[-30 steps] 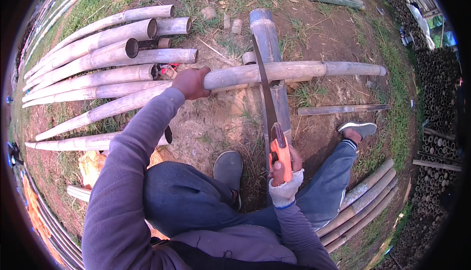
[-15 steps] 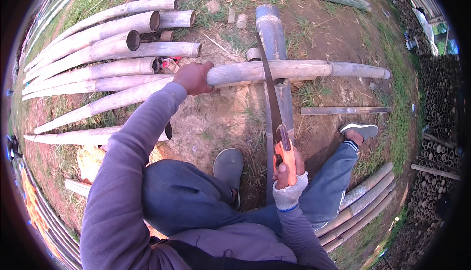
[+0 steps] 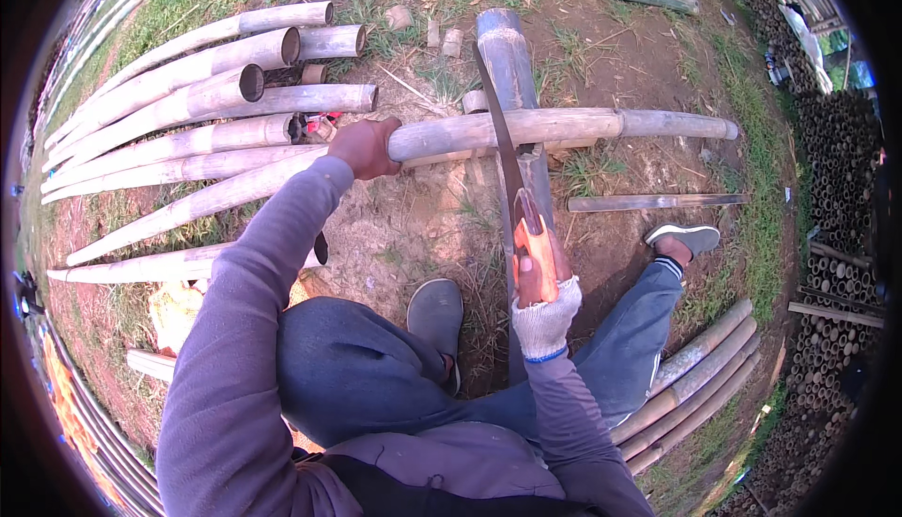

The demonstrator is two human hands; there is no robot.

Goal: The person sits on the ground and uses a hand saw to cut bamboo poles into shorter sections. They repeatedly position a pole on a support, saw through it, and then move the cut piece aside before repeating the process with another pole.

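A pale bamboo pole (image 3: 564,126) lies crosswise over a thicker grey bamboo log (image 3: 512,70) on the ground. My left hand (image 3: 365,148) is closed around the pole at its left end. In my right hand (image 3: 543,277), which wears a whitish fingerless glove, is the orange handle of a hand saw (image 3: 505,146). Its dark curved blade lies across the top of the pole, above the log, with the tip reaching beyond the far side. How deep the blade sits in the pole I cannot tell.
Several bamboo poles (image 3: 216,94) lie at the left, their cut ends facing me. A thin strip (image 3: 658,202) rests beside my right shoe (image 3: 684,240). Short bamboo offcuts (image 3: 453,42) lie beyond the pole. Stacked bamboo (image 3: 836,282) lines the right edge; more poles (image 3: 700,381) lie lower right.
My right hand and the saw have moved forward, away from me, so the handle is nearer the pole. My left hand still grips the pole; the whole view has shifted slightly.
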